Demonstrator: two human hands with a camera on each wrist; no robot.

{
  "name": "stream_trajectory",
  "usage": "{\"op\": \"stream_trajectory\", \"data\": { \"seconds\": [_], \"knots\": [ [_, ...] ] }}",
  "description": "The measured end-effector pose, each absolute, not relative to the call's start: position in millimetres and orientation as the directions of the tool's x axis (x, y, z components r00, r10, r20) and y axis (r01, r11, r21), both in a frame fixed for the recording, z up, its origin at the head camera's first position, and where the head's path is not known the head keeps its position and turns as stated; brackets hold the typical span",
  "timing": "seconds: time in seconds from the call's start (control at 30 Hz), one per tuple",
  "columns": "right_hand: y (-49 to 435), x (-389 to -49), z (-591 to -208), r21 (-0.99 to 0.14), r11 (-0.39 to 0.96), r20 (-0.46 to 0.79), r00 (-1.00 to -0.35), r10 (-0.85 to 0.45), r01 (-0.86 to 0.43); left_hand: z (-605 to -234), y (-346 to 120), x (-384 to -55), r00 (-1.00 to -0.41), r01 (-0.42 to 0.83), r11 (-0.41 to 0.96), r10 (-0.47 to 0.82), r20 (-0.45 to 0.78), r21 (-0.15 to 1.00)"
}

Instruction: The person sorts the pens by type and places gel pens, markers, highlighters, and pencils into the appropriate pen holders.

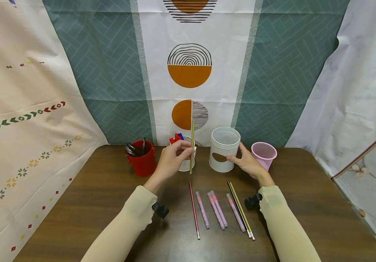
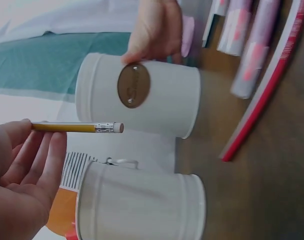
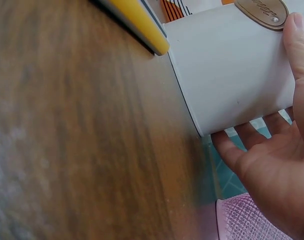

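My left hand (image 1: 171, 159) pinches a yellow pencil (image 2: 74, 127) between thumb and fingertips. The pencil stands upright with its eraser end down, overlapping a white can (image 1: 184, 167) in the head view. Red and blue pens (image 1: 176, 138) poke out of that can, partly hidden by the hand. My right hand (image 1: 248, 163) grips the side of a second white can (image 1: 222, 150), thumb at the brown oval label (image 2: 134, 86) and fingers round the far side. This can stands upright on the table, and no contents show in its mouth.
A red bucket (image 1: 143, 165) with black pens stands at left, and a pink mesh cup (image 1: 264, 151) right behind my right hand. In front lie a red pencil (image 1: 194, 211), several pink-purple pens (image 1: 202, 210), and a yellow pencil beside a black one (image 1: 240, 205). Fabric hangs behind the table.
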State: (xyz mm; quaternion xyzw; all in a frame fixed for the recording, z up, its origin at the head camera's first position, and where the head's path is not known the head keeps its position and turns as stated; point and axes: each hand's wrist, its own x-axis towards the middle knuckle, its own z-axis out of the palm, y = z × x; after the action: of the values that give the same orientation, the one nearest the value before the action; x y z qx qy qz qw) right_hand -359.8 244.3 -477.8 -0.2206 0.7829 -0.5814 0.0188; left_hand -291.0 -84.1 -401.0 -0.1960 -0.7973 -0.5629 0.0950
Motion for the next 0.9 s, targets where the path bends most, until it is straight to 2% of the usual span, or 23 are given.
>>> {"op": "stream_trajectory", "data": {
  "seconds": [0.3, 0.6, 0.9],
  "knots": [
    [249.1, -354.2, -478.1, -0.914, 0.250, 0.222, -0.908, -0.355, -0.321, -380.3, -63.2, -321.9, -0.884, 0.455, 0.219, 0.231, 0.407, 0.863],
    [246.5, -356.5, -477.9, -0.915, 0.240, 0.225, -0.905, -0.362, -0.324, -355.7, -44.6, -348.7, -0.882, 0.451, 0.076, 0.191, 0.431, 0.889],
    [239.6, -358.0, -475.2, -0.919, 0.229, 0.216, -0.898, -0.384, -0.320, -340.5, -21.6, -358.1, -0.851, 0.516, 0.102, 0.176, 0.495, 0.851]
  ]
}}
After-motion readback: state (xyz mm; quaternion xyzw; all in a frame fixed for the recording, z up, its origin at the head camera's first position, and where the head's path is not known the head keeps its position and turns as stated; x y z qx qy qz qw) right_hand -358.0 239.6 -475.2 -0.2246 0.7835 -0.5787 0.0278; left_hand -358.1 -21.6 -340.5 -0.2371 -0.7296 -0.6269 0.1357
